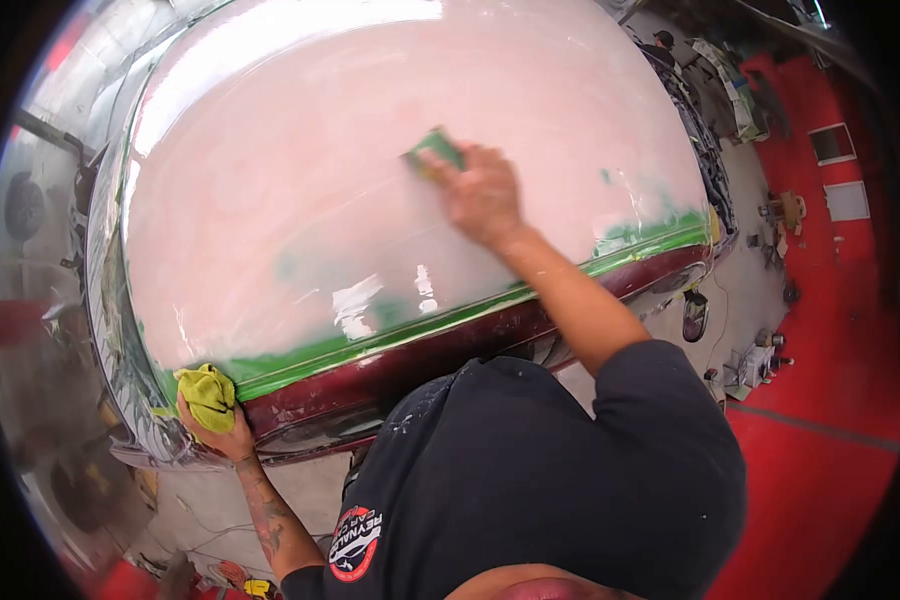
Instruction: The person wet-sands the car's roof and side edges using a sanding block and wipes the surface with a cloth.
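A broad, curved car panel (300,180) fills the middle of the view, pale pinkish white with green along its near edge and a wet-looking sheen. My right hand (483,195) reaches over it, fingers closed on a green sanding pad (438,150) that lies against the surface; both are slightly blurred. At the panel's near left corner, my left hand (226,436) grips a bunched yellow-green cloth (207,397). The cloth rests against the corner and hides part of the fingers.
Dark red bodywork (390,372) runs along the near edge, close to my body. Another person (660,50) is at the far right. A red floor (820,350) lies to the right, with bottles and cans (760,365) on the ground. Cables (205,535) trail at lower left.
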A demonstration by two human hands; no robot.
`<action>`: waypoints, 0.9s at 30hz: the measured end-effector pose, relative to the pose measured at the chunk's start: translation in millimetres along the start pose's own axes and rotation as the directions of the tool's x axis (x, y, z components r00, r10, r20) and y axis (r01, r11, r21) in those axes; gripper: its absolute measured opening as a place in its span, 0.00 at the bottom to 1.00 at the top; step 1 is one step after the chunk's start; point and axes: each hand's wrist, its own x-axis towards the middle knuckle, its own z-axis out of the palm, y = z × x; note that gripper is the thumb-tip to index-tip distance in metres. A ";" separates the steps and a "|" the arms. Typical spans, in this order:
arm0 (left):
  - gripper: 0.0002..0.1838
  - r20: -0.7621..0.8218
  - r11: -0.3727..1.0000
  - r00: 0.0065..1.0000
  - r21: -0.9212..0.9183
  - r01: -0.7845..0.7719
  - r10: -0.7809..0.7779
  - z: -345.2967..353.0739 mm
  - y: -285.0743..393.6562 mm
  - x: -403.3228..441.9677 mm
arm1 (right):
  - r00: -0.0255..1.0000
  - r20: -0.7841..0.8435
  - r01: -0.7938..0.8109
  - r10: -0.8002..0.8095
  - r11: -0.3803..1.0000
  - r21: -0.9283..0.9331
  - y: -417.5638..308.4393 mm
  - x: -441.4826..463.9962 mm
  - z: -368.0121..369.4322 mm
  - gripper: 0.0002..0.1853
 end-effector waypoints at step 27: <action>0.48 -0.012 0.999 1.000 0.045 -0.023 0.024 -4.6 16.1 10.4 | 0.750 0.089 0.603 -0.655 0.733 0.315 -94.9 -35.6 -18.7 0.35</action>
